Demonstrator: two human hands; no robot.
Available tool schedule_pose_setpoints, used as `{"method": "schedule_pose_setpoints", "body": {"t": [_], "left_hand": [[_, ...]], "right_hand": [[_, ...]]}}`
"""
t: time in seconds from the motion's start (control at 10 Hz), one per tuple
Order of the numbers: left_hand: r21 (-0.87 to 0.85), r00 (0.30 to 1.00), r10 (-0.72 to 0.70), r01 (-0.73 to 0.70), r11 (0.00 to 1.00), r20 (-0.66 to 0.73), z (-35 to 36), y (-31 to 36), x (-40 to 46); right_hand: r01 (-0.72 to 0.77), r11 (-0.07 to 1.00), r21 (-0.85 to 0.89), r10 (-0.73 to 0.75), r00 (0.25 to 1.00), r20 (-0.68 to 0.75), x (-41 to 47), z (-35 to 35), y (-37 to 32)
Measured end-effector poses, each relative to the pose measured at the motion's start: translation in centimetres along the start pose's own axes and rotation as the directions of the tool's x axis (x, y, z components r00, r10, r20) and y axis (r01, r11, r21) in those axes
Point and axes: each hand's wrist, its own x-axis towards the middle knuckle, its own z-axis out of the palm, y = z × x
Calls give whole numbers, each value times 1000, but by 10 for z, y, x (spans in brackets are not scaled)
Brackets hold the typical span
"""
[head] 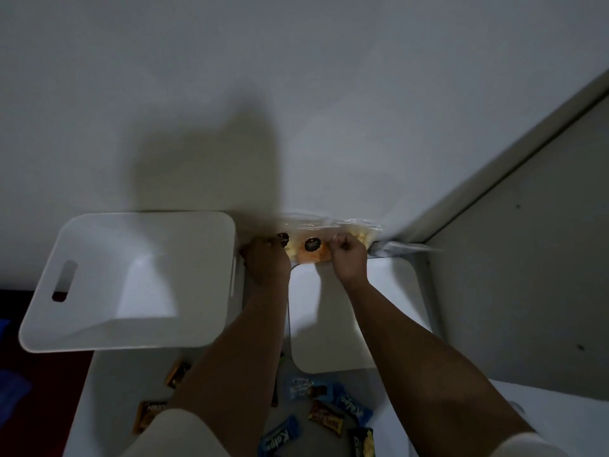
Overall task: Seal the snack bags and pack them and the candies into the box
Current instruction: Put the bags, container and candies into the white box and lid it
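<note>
Several clear snack bags (313,247) with round black labels and yellow-orange snacks lean against the wall at the table's far edge. My left hand (266,258) pinches the left end of a bag by its label. My right hand (347,257), fingers curled, pinches the same bag's right end. An open white box (82,311) with a slot handle stands to the left, tilted toward me, with nothing inside it. Several wrapped candies (326,415) in blue, gold and dark wrappers lie scattered on the table near me, partly hidden by my forearms.
A flat white lid (329,324) with rounded corners lies on the white table (112,390) between my arms. A white wall rises behind the bags. A grey panel (527,258) stands at the right. Dark red floor shows at the left.
</note>
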Motion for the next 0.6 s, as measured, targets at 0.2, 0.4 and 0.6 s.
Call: {"method": "schedule_pose_setpoints", "body": {"t": [0.2,0.4,0.6], "left_hand": [[71,951,309,-307,949,-8,-23,26,-31],[-6,860,508,-509,861,-53,-71,45,-65],[-255,879,474,-467,846,-38,-137,53,-67]], "right_hand": [[-20,995,94,22,999,-28,-22,-26,-23],[-7,981,195,28,994,-107,-66,-46,-68],[36,958,284,-3,993,-116,-116,-33,-123]]}}
